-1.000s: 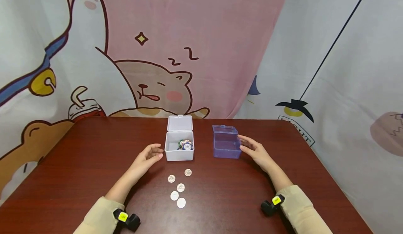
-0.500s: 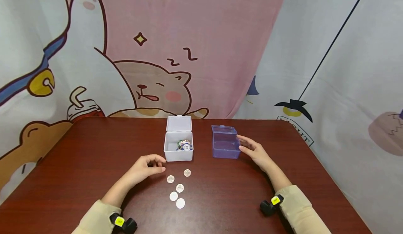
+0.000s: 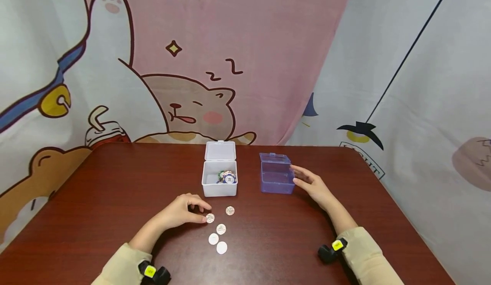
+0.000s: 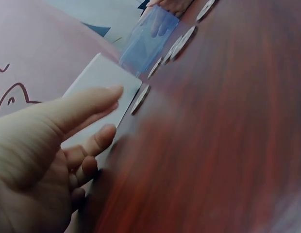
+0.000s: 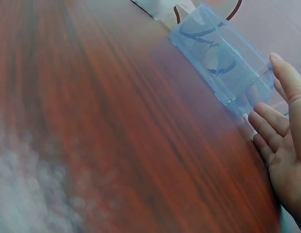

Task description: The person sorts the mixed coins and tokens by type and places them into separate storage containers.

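My left hand hovers over the table with its fingers loosely bent and the thumb apart from them. Its fingertips are right at a silver coin, which lies flat; in the left wrist view this coin sits just beyond the thumb and index finger, with nothing between them. Several more coins lie loosely grouped to its right and nearer the front. At the right side of a see-through blue box rests my right hand, fingers extended along the wall. The box's lid is up and nothing shows inside.
A white box with its lid raised stands behind the coins, left of the blue one. Colourful poker chips are piled inside it. Behind the brown table hangs a cartoon-printed curtain.
My left hand has come from the white box's left side toward the front and right, down to the nearest coin. The right hand has stayed beside the blue box.
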{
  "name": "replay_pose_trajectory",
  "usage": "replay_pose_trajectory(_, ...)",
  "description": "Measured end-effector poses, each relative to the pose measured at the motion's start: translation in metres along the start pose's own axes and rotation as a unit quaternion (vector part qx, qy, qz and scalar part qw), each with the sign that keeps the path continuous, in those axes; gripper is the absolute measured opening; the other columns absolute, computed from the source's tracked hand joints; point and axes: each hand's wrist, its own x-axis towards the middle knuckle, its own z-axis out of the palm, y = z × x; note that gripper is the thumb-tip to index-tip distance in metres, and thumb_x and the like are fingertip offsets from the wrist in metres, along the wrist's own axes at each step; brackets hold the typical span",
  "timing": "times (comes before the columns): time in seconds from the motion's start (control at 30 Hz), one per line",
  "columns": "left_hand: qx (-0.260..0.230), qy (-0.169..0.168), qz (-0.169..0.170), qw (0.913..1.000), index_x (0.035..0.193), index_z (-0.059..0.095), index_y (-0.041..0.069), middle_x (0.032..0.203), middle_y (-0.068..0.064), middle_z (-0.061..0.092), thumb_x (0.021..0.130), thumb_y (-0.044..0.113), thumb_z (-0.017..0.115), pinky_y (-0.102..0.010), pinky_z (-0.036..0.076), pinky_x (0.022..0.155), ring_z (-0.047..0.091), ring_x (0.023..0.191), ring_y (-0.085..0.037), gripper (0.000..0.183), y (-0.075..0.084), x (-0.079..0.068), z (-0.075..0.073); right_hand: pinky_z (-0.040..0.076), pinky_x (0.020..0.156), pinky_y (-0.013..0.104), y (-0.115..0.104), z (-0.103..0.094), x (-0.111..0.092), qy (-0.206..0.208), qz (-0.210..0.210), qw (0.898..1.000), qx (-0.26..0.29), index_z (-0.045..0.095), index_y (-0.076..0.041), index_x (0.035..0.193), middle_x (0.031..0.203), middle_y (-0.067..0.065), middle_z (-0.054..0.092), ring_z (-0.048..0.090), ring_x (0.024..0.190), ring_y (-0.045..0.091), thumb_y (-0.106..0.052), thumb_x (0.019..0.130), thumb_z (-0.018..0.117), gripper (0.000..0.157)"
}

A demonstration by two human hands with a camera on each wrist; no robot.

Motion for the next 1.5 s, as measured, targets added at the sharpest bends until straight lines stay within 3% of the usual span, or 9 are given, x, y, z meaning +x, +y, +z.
replay_pose_trajectory(0.37,0.102,0.003,-0.017,0.9947,0.09,0.077,0.021,0.074,0.013,0.057,0.068,0.021,0.085,-0.035,0.031,0.071,0.049,0.076,-0.009,0.024,0.007,0.003,0.008,0.043,0.089,0.019,-0.001,-0.002,-0.001,-0.001,0.012,1.0,-0.005,0.047,-0.007,0.141,0.138,0.017,0.049,0.044,0.127,0.032,-0.019,0.094,0.063,0.051)
replay_pose_trajectory(0.6,0.102,0.004,-0.025,0.9944,0.086,0.077,0.022,0.073,0.013,0.057,0.067,0.017,0.085,-0.036,0.03,0.072,0.05,0.076,-0.009,0.021,0.011,0.005,0.011,0.042,0.09,0.018,0.0,-0.003,-0.002,-0.01,0.012,1.0,-0.003,0.046,-0.007,0.142,0.14,0.018,0.047,0.041,0.129,0.034,-0.013,0.096,0.06,0.049)
replay_pose_trajectory(0.8,0.11,0.003,-0.031,0.9934,0.083,0.076,0.023,0.074,0.013,0.057,0.066,0.017,0.085,-0.033,0.032,0.071,0.049,0.076,-0.009,0.02,0.014,0.005,0.011,0.042,0.09,0.018,0.0,-0.004,-0.002,-0.013,0.018,1.0,-0.003,0.047,-0.01,0.142,0.141,0.017,0.047,0.041,0.13,0.033,-0.019,0.095,0.061,0.05)
replay_pose_trajectory(1.03,0.115,0.003,-0.027,0.993,0.078,0.073,0.021,0.071,0.011,0.056,0.064,0.017,0.086,-0.029,0.034,0.067,0.048,0.073,-0.009,0.019,0.013,0.004,0.01,0.042,0.088,0.017,0.001,-0.002,0.0,-0.015,0.023,1.0,0.008,0.045,-0.007,0.142,0.141,0.019,0.046,0.04,0.13,0.036,-0.011,0.096,0.059,0.048)
replay_pose_trajectory(1.3,0.063,0.012,-0.039,0.9972,0.071,0.069,0.017,0.069,0.008,0.055,0.065,0.014,0.087,-0.026,0.036,0.065,0.047,0.072,-0.013,0.019,0.012,0.002,0.01,0.042,0.087,0.017,-0.03,0.002,-0.007,-0.024,0.029,0.999,0.0,0.042,0.002,0.142,0.14,0.025,0.044,0.04,0.129,0.039,-0.008,0.096,0.058,0.05)
replay_pose_trajectory(1.5,-0.01,0.024,-0.042,0.9988,0.068,0.071,0.01,0.065,0.007,0.055,0.068,0.009,0.085,-0.025,0.039,0.062,0.049,0.067,-0.012,0.014,0.012,0.003,0.006,0.042,0.088,0.016,-0.032,0.002,-0.006,-0.027,0.025,0.999,-0.011,0.041,0.003,0.142,0.139,0.027,0.044,0.04,0.128,0.04,-0.006,0.096,0.057,0.049)
